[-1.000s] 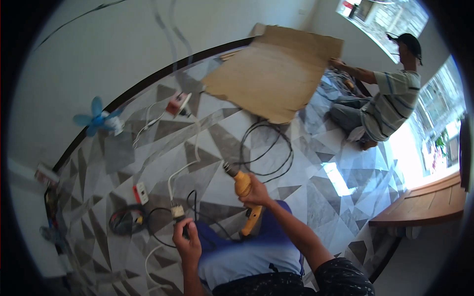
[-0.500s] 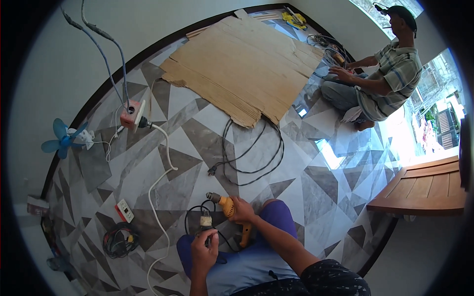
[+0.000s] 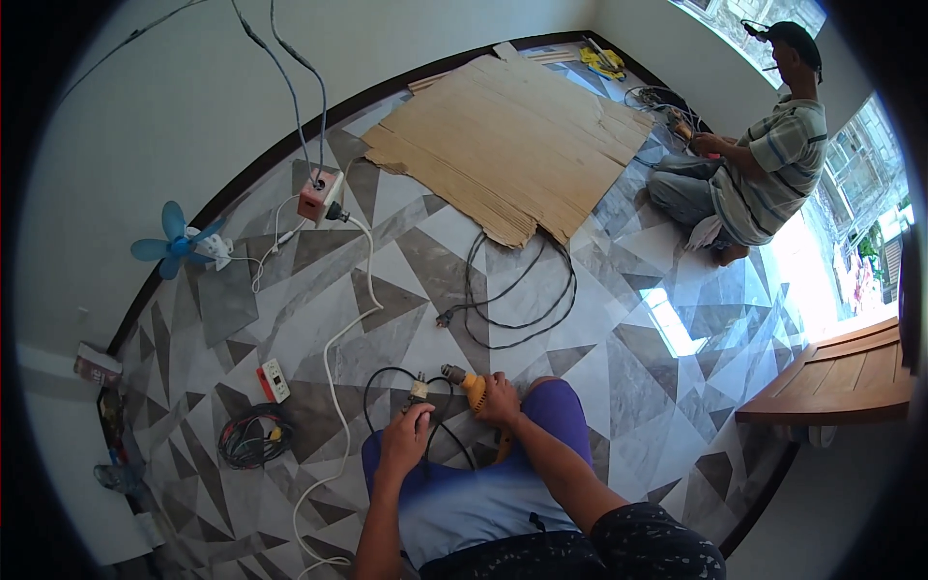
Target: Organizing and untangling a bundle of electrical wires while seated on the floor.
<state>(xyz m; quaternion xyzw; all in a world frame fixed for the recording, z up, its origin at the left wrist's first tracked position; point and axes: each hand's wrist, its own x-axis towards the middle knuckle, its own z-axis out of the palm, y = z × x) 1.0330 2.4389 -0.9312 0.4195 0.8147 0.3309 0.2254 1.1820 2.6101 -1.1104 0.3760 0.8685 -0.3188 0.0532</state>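
My left hand [image 3: 404, 441] grips a pale plug [image 3: 420, 391] with upright metal prongs and a dark cord that loops over the floor beside my knees. Just right of it, my right hand [image 3: 499, 400] is closed on a yellow power drill [image 3: 472, 388], its metal chuck pointing left toward the plug. The drill's lower body is mostly hidden behind my arm. A white extension cable [image 3: 340, 338] runs left of my hands from a pink socket box [image 3: 315, 201] to the lower edge of the view.
Around me lie a coiled cable [image 3: 253, 435], a socket strip [image 3: 273, 380], a looped black cord [image 3: 522, 314], a blue fan [image 3: 179, 242] and a cardboard sheet [image 3: 512, 135]. Another person [image 3: 773, 174] sits by the window, holding a tool. A wooden door leaf [image 3: 826, 382] is at right.
My left hand and the plug have risen and moved right, closer to the drill. The other person's hands have moved from the cardboard's edge to a tool. The view has shifted slightly.
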